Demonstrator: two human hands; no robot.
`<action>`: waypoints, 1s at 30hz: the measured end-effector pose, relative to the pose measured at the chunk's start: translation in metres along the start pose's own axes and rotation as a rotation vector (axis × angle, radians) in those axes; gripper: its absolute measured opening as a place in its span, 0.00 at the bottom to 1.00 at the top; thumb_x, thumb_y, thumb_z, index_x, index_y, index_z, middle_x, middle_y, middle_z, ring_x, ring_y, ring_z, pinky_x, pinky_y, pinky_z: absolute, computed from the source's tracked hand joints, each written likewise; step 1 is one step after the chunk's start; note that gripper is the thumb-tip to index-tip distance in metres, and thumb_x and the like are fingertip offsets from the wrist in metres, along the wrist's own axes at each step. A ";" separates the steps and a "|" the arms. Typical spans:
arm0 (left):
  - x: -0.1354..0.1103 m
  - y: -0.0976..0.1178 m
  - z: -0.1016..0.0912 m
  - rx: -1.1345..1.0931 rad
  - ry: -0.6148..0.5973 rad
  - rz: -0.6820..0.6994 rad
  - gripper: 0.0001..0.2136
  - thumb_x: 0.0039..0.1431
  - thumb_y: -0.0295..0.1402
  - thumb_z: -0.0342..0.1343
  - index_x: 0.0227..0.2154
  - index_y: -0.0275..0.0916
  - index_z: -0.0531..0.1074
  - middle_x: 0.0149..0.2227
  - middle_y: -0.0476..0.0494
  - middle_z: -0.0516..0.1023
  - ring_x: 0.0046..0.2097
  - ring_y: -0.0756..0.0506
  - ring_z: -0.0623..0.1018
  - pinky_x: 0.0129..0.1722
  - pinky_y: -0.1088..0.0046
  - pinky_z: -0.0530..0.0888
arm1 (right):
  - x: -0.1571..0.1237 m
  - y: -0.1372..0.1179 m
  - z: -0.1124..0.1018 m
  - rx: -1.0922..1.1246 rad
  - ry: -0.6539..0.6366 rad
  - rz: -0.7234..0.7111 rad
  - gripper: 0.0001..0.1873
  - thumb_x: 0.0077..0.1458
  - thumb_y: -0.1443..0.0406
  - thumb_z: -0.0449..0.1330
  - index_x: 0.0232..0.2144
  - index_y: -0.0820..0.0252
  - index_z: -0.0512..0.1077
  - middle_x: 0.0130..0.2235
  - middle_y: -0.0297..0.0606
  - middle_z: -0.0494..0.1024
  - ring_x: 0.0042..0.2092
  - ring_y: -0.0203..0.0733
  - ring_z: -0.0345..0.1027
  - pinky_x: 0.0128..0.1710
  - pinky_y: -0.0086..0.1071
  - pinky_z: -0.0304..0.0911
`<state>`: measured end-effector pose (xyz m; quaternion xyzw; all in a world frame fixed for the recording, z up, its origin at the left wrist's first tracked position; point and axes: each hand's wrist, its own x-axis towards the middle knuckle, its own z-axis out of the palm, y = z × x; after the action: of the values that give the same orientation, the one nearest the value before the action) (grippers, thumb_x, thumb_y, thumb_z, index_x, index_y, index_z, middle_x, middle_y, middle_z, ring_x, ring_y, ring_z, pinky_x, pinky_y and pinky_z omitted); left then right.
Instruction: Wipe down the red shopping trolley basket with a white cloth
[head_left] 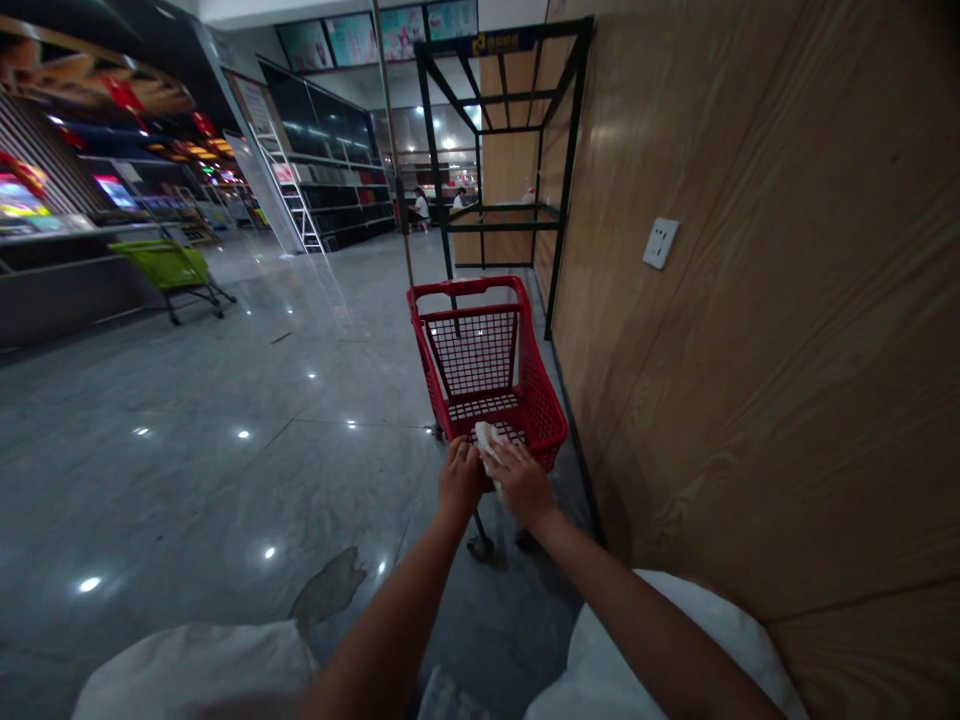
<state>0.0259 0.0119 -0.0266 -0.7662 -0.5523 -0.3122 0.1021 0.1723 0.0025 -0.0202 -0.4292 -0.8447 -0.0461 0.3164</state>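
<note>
In front of me stands a red plastic shopping cart (547, 400) with grid walls and a raised handle at its far end. My left hand (461, 480) grips the cart's near rim at the left corner, fingers curled over it. Just beside it, my right hand (521, 482) presses a crumpled white cloth (489, 438) against that same rim. Part of the cloth lies hidden beneath the right fingers. The cart's basket shows nothing inside.
A wood-panelled wall (735, 380) with a socket (661, 243) runs close along the right. Behind the cart stands a dark metal frame (559, 200), with a thin pole (395, 150) to its left. Farther left are a ladder (292, 190) and a green cart (165, 265). People sit far back.
</note>
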 end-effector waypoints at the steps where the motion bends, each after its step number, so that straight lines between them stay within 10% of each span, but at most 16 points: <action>1: 0.000 -0.001 -0.002 -0.003 -0.003 -0.003 0.07 0.52 0.26 0.56 0.35 0.39 0.70 0.39 0.39 0.74 0.55 0.38 0.69 0.51 0.58 0.72 | 0.000 0.007 -0.007 -0.002 -0.020 0.025 0.25 0.57 0.74 0.52 0.55 0.57 0.68 0.57 0.43 0.70 0.60 0.46 0.57 0.61 0.48 0.51; 9: 0.002 -0.004 -0.003 0.001 0.003 -0.065 0.07 0.49 0.23 0.55 0.32 0.40 0.67 0.44 0.37 0.73 0.57 0.37 0.67 0.52 0.57 0.72 | 0.000 0.050 -0.035 -0.034 0.020 0.188 0.27 0.50 0.77 0.51 0.51 0.61 0.72 0.54 0.46 0.72 0.58 0.47 0.60 0.61 0.45 0.52; 19: -0.001 -0.001 -0.003 0.001 0.043 0.015 0.11 0.55 0.26 0.53 0.42 0.39 0.69 0.40 0.40 0.75 0.53 0.40 0.70 0.53 0.60 0.71 | 0.000 -0.019 0.009 -0.011 0.115 -0.062 0.20 0.59 0.70 0.51 0.52 0.62 0.70 0.55 0.45 0.71 0.61 0.48 0.54 0.60 0.45 0.52; 30: -0.003 -0.009 -0.014 0.000 -0.016 -0.059 0.06 0.50 0.25 0.55 0.32 0.39 0.68 0.43 0.37 0.73 0.57 0.37 0.67 0.52 0.60 0.72 | -0.006 0.043 -0.031 -0.028 0.051 0.137 0.19 0.56 0.72 0.53 0.49 0.56 0.73 0.54 0.43 0.72 0.59 0.46 0.58 0.60 0.45 0.54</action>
<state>0.0117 0.0059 -0.0185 -0.7520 -0.5756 -0.3088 0.0885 0.2223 0.0143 -0.0072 -0.4890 -0.8043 -0.0470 0.3342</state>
